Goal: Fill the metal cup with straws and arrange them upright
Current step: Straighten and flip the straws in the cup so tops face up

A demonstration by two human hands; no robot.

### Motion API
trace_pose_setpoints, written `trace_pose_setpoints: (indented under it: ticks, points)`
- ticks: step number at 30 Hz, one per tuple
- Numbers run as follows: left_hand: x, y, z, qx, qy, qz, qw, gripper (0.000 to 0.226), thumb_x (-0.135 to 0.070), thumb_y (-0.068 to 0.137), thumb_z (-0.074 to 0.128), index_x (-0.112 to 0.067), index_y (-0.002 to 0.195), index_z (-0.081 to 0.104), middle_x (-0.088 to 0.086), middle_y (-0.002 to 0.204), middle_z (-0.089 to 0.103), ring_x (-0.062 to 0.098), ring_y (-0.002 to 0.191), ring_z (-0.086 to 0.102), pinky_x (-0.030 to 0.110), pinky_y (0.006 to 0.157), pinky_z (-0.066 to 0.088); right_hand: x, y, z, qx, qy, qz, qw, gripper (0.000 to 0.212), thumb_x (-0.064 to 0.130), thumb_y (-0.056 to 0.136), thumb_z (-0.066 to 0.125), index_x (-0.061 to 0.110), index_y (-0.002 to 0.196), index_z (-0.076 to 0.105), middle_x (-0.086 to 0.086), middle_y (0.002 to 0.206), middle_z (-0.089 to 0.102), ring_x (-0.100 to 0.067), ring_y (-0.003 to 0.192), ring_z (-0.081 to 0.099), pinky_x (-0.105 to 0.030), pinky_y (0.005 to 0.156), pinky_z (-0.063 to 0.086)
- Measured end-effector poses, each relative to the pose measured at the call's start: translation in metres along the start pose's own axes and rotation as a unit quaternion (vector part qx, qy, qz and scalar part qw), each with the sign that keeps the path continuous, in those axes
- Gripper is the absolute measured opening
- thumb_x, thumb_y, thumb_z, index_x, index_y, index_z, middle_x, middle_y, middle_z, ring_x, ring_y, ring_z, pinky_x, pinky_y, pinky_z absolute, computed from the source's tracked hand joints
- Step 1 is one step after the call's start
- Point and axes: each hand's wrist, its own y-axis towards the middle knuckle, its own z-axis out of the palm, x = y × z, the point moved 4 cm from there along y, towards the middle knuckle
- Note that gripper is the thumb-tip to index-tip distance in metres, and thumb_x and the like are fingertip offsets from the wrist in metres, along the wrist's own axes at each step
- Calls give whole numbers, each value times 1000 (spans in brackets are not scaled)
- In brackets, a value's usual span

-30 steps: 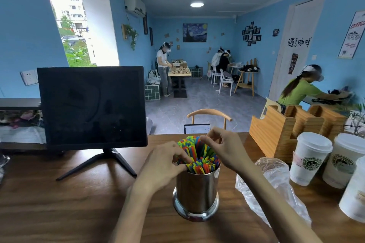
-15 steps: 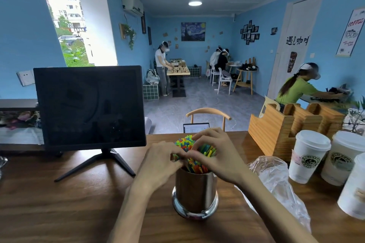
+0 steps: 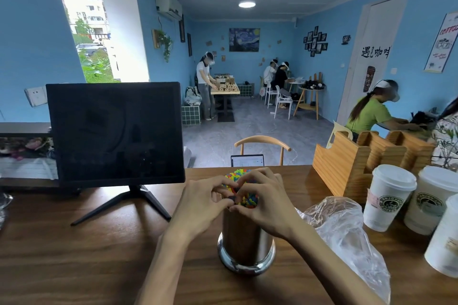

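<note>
The wooden table [image 3: 74, 255] is the largest thing here, and on it, on the left side, stands one dark monitor [image 3: 115, 131] on its stand. On the right is one wooden holder [image 3: 347, 163] with slots, and in front of it I count three white paper cups [image 3: 389, 195] with lids, one partly cut by the edge. One crumpled clear plastic bag [image 3: 347, 230] lies just beside the metal cup [image 3: 245, 242], which stands in the middle of the table, near the front.

The cup is packed with coloured straws [image 3: 239, 173]; they are too many and too close to count. One second ago the two hands were apart above the tips and picked at single straws. Now they have come together around the bundle: the left hand [image 3: 200, 203] and the right hand [image 3: 267, 200] curl around the tops of the straws from both sides, and their fingertips almost meet at the front, so most of the tips are hidden. I think this means the filling is done and the person now squeezes the bundle to make it stand straight. The task looks close to its end.

I see one chair back [image 3: 262, 143] behind the table and one small screen [image 3: 247, 160] next to it.
</note>
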Motion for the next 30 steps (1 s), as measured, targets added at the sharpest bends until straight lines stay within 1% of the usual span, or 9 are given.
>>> trace_pose_setpoints:
  ticks: [3,5,8,12,15,19,23,26,30]
  points:
    - [1,0,0,-2,-6,3,1000,34,-5,78,81,-33,98,79,-20,82,76,-8,85,71,13,76,53,-5,1,-9,-11,81,43,996,29,65,70,69,39,78,77,28,102,63,1,113,47,-36,91,35]
    - [1,-1,-1,-10,-5,11,1000,36,-5,80,81,-36,98,79,-21,83,76,-8,86,71,13,74,53,-4,3,-20,-23,146,70,986,18,56,71,80,40,81,79,23,98,66,-4,109,55,-35,92,42]
    - [0,-2,-3,-33,-10,20,999,39,-8,81,82,-42,99,77,-20,84,77,-9,85,70,12,75,53,0,10,-39,-51,201,91,974,9,32,82,82,35,90,80,17,92,72,-2,95,65,-21,82,48]
    - [-1,-2,-6,-46,37,32,998,29,-22,82,83,-43,101,78,-20,79,73,-10,64,55,9,63,40,5,25,-69,-112,213,91,966,10,25,90,74,32,97,76,14,87,74,-4,78,70,-27,71,56]
    - [2,-1,-8,-40,59,29,997,21,-29,79,85,-43,93,79,-20,81,71,-9,70,51,13,64,36,7,33,-94,-187,237,89,949,5,25,92,71,29,94,69,9,85,71,-8,72,69,-24,66,55]
    - [-1,2,-8,-39,9,38,998,22,-32,81,84,-40,101,79,-18,86,67,2,72,51,14,65,38,6,39,-125,-320,329,77,885,5,19,95,69,18,93,64,3,79,68,-11,59,63,-19,51,47]
    - [-13,7,-12,-51,-140,18,989,13,-27,85,78,-29,97,81,-14,83,77,-1,69,61,17,67,46,-5,40,-118,-377,428,105,815,6,13,96,66,14,92,62,0,77,68,-15,56,58,-18,48,45]
    - [-11,10,-28,-160,-260,-32,952,8,-16,83,78,-17,90,80,-5,74,76,-1,59,58,13,59,46,-30,36,-102,-318,457,159,815,5,16,90,71,14,90,66,3,74,72,-13,60,60,-22,52,45]
    - [-1,14,-44,-295,-389,-81,869,14,-5,85,78,-10,98,76,1,73,76,8,66,68,17,61,55,-51,23,-74,-76,396,192,895,14,20,74,81,13,84,74,-3,78,76,-12,70,67,-22,67,51]
